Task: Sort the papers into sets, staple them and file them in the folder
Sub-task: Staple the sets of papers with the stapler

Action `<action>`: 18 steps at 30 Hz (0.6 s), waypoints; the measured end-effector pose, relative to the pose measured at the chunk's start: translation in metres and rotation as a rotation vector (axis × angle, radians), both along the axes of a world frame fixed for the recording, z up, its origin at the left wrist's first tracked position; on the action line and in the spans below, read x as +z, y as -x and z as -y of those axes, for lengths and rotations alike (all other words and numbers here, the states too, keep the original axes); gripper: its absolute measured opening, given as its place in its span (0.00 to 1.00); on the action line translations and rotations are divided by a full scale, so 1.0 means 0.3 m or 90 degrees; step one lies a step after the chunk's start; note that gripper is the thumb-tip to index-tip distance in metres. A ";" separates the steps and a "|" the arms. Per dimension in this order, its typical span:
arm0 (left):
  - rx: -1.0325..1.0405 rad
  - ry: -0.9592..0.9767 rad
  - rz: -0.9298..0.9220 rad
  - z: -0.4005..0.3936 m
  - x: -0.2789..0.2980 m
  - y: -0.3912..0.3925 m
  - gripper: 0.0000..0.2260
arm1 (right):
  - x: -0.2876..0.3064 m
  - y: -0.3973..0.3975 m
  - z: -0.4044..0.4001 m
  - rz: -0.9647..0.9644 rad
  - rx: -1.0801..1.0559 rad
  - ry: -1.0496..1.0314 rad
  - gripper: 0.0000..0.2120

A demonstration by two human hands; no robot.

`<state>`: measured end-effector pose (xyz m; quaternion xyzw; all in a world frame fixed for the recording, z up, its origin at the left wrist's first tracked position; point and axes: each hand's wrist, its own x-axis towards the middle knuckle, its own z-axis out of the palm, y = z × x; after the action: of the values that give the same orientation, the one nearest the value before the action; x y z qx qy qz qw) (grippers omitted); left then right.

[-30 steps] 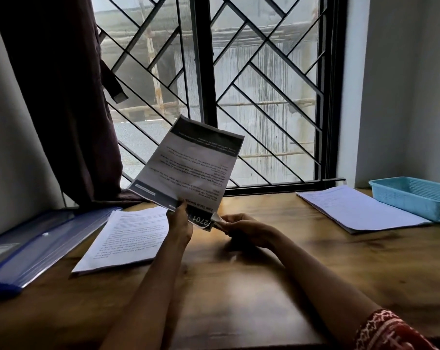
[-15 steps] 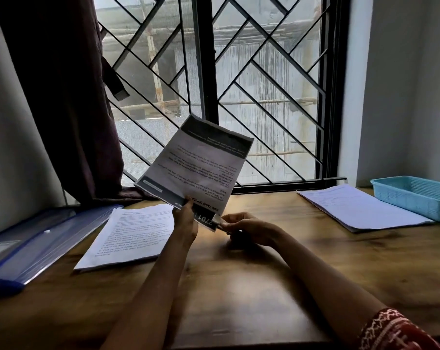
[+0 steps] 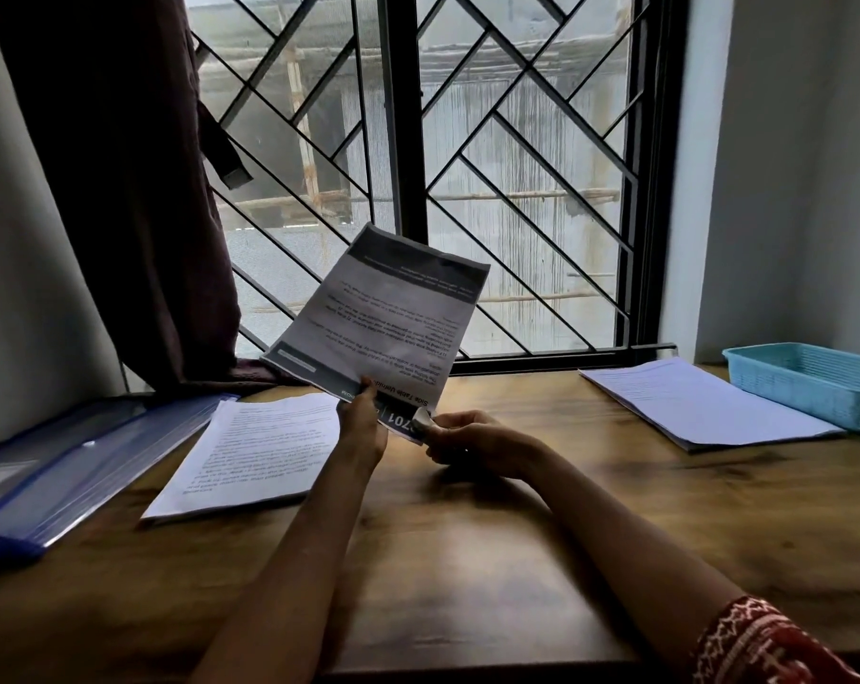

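A: Left hand pinches the printed set at its near edge; long axis rises far-right.

B: Right hand grips the near corner, closest for stapling.

A wooden table stands against a window with a black diagonal-bar grille. A dark maroon curtain hangs at the window's left, its hem resting on the table. A light blue plastic basket sits at the table's far right.
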<state>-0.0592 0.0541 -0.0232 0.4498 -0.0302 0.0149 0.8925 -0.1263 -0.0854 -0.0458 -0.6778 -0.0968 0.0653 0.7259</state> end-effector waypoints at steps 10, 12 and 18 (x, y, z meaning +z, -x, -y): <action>-0.047 0.021 -0.002 -0.009 -0.009 -0.018 0.02 | -0.015 -0.034 -0.003 0.048 -0.076 0.053 0.06; -0.062 0.004 -0.019 -0.018 -0.023 -0.029 0.03 | -0.014 -0.029 -0.005 0.051 -0.071 0.050 0.06; -0.170 -0.054 -0.166 -0.036 -0.054 -0.049 0.22 | -0.019 -0.041 0.004 0.049 -0.083 0.063 0.03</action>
<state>-0.0447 0.0648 -0.0394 0.4773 0.0256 -0.1634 0.8630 -0.1140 -0.0865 -0.0515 -0.7199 -0.0772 -0.0038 0.6898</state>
